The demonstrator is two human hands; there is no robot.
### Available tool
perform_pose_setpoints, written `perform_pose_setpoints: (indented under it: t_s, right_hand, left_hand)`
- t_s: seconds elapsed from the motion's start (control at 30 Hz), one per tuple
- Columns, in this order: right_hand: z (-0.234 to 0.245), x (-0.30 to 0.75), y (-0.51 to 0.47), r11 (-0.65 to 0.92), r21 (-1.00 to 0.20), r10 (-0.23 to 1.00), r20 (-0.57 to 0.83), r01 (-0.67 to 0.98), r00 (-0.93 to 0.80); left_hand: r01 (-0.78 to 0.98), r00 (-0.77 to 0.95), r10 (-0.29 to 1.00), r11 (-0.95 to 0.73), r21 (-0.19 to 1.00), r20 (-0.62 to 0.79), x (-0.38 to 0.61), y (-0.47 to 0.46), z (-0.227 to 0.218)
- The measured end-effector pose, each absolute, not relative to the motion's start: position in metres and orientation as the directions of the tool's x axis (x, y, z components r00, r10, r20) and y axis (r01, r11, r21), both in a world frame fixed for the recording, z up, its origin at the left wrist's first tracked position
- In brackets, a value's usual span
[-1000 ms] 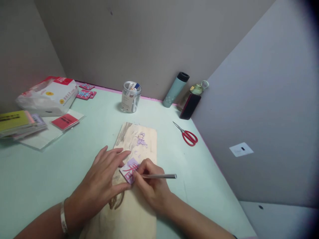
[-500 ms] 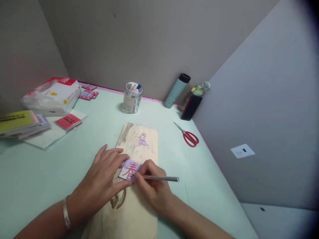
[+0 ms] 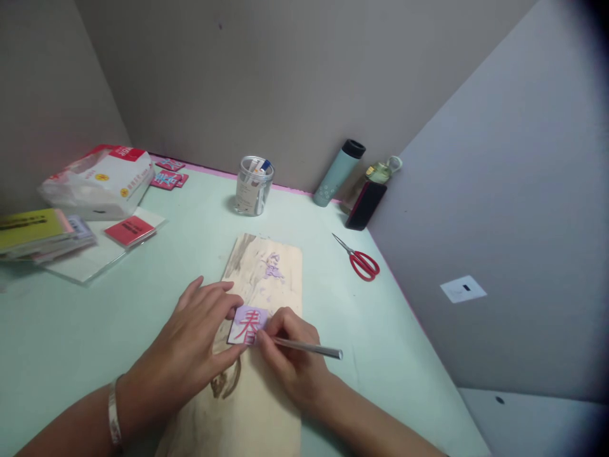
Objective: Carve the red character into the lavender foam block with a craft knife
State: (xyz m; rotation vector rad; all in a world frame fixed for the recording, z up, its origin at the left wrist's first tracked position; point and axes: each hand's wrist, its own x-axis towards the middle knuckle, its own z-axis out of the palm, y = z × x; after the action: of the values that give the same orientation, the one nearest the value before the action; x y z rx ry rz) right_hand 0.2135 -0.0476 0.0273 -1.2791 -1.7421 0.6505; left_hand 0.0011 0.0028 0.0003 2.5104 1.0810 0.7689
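A small square lilac carving block with a red character lies on the wooden board. My left hand steadies it from the left, index finger at its top corner and thumb along the lower edge, other fingers loosely spread. In my right hand is a slim silver pen-style carving knife, gripped like a pencil. Its tip is hidden behind my fingers at the block's lower right. Lilac shavings lie on the board's upper part.
Red-handled scissors lie right of the board. Behind are a clear jar of tools, a teal tumbler, a green bottle and a phone. At left sit a tissue pack, packets and red blocks.
The block has turned slightly and its top edge is more level. My left wrist has moved a little left. The knife's back end has dipped slightly.
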Motion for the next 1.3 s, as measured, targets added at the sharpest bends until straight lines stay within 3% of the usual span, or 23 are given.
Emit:
perform_pose_setpoints:
  t_s: [0.97, 1.17, 1.3]
  right_hand:
    - [0.035, 0.213, -0.052, 0.268, -0.832, 0.963, 0.220, 0.486, -0.155]
    - [0.034, 0.215, -0.050, 0.311, -0.826, 0.937, 0.349, 0.470, -0.007]
    - [0.039, 0.230, -0.039, 0.421, -0.663, 0.867, 0.494, 0.619, -0.061]
  left_hand:
    - [0.573, 0.517, 0.761, -0.647, 0.503, 0.391, 0.007, 0.004, 0.000]
    - [0.576, 0.524, 0.740, -0.672, 0.465, 0.421, 0.004, 0.005, -0.004]
    - [0.592, 0.520, 0.745, -0.667, 0.452, 0.418, 0.001, 0.006, -0.011]
